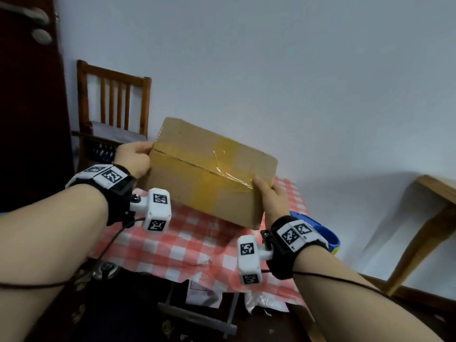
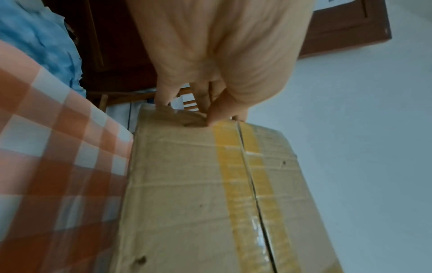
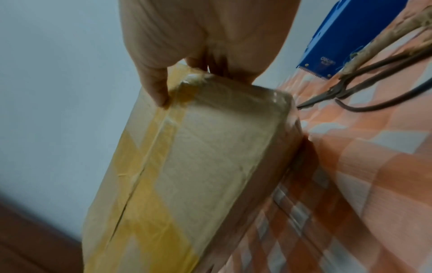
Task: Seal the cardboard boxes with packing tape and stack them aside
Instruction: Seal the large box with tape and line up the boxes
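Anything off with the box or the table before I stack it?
The tape on the box is wrinkled near the right hand, and the seam shows as a dark gap toward the left hand. The tablecloth has a tear at its front edge. Scissors lie beside the dispenser.

Likely a home room, checked tablecloth (image 1: 172, 245), wooden slatted chair (image 1: 112, 102), dark door (image 1: 27, 95), plain wall (image 1: 296, 70)

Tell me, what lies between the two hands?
The box alone: the left hand grips one end and the right hand the other, with yellow tape along its seam. The head view shows this.
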Motion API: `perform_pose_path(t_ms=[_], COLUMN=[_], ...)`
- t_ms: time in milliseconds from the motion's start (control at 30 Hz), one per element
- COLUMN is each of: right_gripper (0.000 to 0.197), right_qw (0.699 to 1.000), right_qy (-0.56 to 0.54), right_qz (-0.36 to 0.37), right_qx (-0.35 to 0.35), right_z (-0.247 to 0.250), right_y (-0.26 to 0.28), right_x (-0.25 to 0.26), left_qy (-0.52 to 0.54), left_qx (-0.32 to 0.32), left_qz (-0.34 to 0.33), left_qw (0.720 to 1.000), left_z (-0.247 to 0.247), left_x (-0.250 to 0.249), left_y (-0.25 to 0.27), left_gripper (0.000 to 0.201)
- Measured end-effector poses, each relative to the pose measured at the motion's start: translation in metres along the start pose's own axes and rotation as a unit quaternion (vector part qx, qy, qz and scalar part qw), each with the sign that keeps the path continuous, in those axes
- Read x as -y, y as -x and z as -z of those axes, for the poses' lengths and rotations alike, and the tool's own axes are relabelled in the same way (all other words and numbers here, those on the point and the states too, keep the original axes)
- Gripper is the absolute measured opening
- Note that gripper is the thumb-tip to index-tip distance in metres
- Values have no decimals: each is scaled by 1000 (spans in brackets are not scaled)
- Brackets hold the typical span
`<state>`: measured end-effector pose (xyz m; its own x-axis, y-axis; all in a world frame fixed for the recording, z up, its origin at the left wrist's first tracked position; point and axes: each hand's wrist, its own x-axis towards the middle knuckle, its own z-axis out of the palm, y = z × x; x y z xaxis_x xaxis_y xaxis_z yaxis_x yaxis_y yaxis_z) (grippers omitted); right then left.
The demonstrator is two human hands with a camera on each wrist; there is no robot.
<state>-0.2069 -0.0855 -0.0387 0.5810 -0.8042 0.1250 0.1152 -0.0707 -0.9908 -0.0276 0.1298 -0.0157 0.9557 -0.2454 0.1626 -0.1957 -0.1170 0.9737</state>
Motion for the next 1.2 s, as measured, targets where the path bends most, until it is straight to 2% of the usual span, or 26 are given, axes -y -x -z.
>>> perform_pose_path(t_ms=[67,233,400,500,567,667,733,800,867,933,1000,1100,1133,1200], right_gripper=[3,1,13,31,40,25,11,27,44,52,48,29,35,70], right_qw=[1000,999,997,995,995,998,998,994,991,988,985,985,985,985], right_qy=[-11,-33,-67,-76,-55,-41,-44,-55,-55,-37,-26,18,28,63], right_qz=[-12,-33,-28,-31,-32,-19,-31,-80,-112,-131,-134,-126,-117,-110], right_qx=[-8,-2,24,53,75,46,33,43,54,78,101,115,125,120], right_z=[1,3,14,21,23,27,31,38,45,48,47,41,39,36], right_y=[-1,0,1,-2,-2,-3,-3,-8,-14,-14,-11,-4,-1,-5], right_x=[9,30,54,59,55,44,36,28,18,12,8,5,4,-7], left_qy=[28,12,9,17,16,31,78,120,158,161,135,106,94,63], left_qx=[14,38,-14,11,48,71,61,40,18,32,49,73,79,87], left_qz=[2,-23,-30,-7,12,37,52,78,121,141,151,155,159,158], left_qw=[999,999,999,1000,999,996,994,989,980,976,978,980,980,982], left_z=[2,8,11,11,9,1,-2,-2,3,7,10,7,5,2], left_x=[-17,-38,-39,-38,-34,-30,-25,-21,-14,-6,2,2,-1,-4], left_y=[7,20,22,26,27,33,31,30,28,26,27,33,35,40], left_gripper=[53,53,47,30,27,37,33,18,31,36,31,25,27,34])
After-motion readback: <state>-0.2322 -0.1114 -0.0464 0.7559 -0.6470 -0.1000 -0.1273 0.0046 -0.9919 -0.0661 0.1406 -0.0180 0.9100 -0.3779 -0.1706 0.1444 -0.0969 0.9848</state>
